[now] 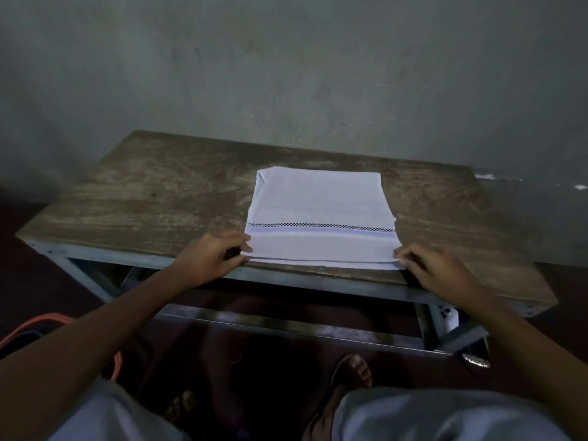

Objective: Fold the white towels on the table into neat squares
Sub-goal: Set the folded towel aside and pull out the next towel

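Observation:
A white towel (319,202) with a black checkered line and a pale blue stripe lies flat on the wooden table (152,192), doubled over so two layers show along its near edge. My left hand (210,257) pinches the towel's near left corner. My right hand (436,270) pinches the near right corner. Both corners sit close to the table's front edge. No other towel is in view.
The table stands against a grey wall (286,74). Its metal frame (286,326) runs below the top. My knees and sandalled feet (350,374) are under the front edge. An orange cable (35,323) curves on the dark floor at the left.

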Tool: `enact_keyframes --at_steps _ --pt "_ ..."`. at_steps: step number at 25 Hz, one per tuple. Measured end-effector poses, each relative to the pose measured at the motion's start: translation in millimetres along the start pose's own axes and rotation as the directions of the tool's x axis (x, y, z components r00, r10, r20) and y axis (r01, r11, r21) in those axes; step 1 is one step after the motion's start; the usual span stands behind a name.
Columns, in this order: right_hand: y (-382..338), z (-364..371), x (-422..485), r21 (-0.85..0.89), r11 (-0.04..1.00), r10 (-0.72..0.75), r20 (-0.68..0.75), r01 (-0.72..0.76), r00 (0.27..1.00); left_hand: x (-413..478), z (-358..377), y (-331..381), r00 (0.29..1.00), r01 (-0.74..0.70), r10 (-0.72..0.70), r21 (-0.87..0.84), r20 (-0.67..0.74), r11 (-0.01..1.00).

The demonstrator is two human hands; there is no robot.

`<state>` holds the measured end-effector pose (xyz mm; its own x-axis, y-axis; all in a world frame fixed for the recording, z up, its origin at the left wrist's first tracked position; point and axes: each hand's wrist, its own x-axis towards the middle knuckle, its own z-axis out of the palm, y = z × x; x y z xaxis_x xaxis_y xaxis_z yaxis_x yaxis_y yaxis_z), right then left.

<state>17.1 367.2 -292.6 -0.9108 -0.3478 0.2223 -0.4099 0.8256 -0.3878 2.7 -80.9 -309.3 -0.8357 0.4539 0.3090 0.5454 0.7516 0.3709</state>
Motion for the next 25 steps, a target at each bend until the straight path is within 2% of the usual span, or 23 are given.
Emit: enact_keyframes --at_steps 6,9,11,14,17,20,22,24,25 --pt "5.9 4.7 -3.3 -0.056 0.998 -0.026 -0.003 0.025 1.000 -0.5 -6.8 2.3 1.000 0.008 -0.008 0.031 0.025 0.999" --pt "6.5 2.9 0.8 -0.190 0.973 -0.135 -0.021 0.128 0.991 -1.7 -11.4 5.6 0.993 -0.113 0.108 0.221 0.038 0.969" --pt "3.0 1.6 6.3 -0.335 0.917 -0.238 -0.021 0.218 0.971 -0.7 -12.8 2.9 0.981 -0.195 0.181 0.340 0.073 0.920" --pt "-8.6 0.7 13.3 -0.461 0.844 -0.314 -0.010 0.274 0.949 2.9 -13.7 -1.6 0.949 -0.310 0.259 0.377 0.181 0.873" --pt "-19.2 -6.5 18.0 -0.411 0.895 -0.215 -0.053 0.175 0.975 10.0 -19.9 6.2 0.959 -0.275 0.250 0.221 0.136 0.936" --pt "-32.4 -26.2 26.3 -0.247 0.969 -0.032 -0.127 0.000 0.991 21.0 -39.3 21.2 0.983 -0.184 0.183 0.087 0.022 0.979" --pt "-43.8 -47.5 35.5 -0.136 0.985 0.099 -0.052 -0.105 0.994 31.8 -60.0 28.8 0.975 -0.209 0.216 0.129 -0.042 0.969" --pt "-56.0 -76.8 44.3 -0.167 0.982 0.102 0.096 -0.085 0.990 44.1 -86.9 33.6 0.957 -0.266 0.283 0.204 -0.061 0.942" --pt "-62.1 -96.8 50.2 -0.208 0.977 0.079 0.119 -0.053 0.990 50.5 -105.6 40.5 0.946 -0.291 0.316 0.250 -0.066 0.923"
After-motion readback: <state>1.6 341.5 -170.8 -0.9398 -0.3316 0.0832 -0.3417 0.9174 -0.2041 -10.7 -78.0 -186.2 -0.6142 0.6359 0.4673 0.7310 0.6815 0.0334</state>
